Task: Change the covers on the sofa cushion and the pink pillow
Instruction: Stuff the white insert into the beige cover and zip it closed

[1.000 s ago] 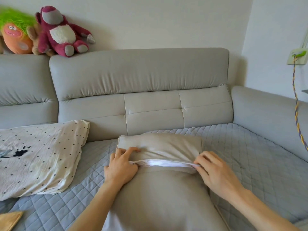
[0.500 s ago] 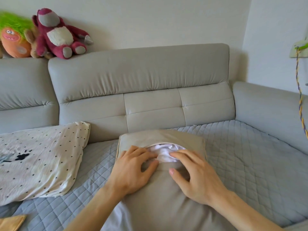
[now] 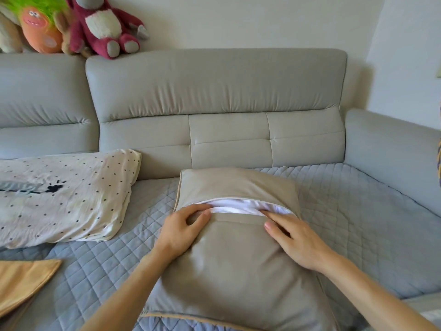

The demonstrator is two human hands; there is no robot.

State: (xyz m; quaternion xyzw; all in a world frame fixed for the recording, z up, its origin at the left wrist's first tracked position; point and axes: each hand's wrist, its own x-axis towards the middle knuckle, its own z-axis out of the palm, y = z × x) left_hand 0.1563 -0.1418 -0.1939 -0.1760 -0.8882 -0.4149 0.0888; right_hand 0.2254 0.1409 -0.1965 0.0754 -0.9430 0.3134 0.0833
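Two grey backrest sections of the sofa (image 3: 214, 91) across the rear, an armrest at the right, a quilted blue-grey seat cover (image 3: 358, 211) spread over the seat. On that quilting, at centre, the sofa cushion (image 3: 229, 271) in its beige cover, lying flat with its far end close to the backrest. Across its upper part, a gaping opening in the cover, with the white inner cushion (image 3: 238, 206) showing through it. To the left, well apart from the cushion, a cream pillow with dark dots (image 3: 64, 194), wrinkled, lying on the seat with its far corner against the backrest. At the lower left edge, a corner of orange-tan fabric (image 3: 23, 280) on the quilting. Up on top of the backrest, at far left, a magenta plush bear (image 3: 105, 25) beside an orange plush with green hair (image 3: 40, 27).

On the cushion, left hand (image 3: 181, 228) at the left end of the opening, fingers curled and pinching the lower edge of the cover. Right hand (image 3: 298, 237) at the right end, fingers nearly straight, fingertips reaching into the opening, thumb laid flat on the beige fabric below it.
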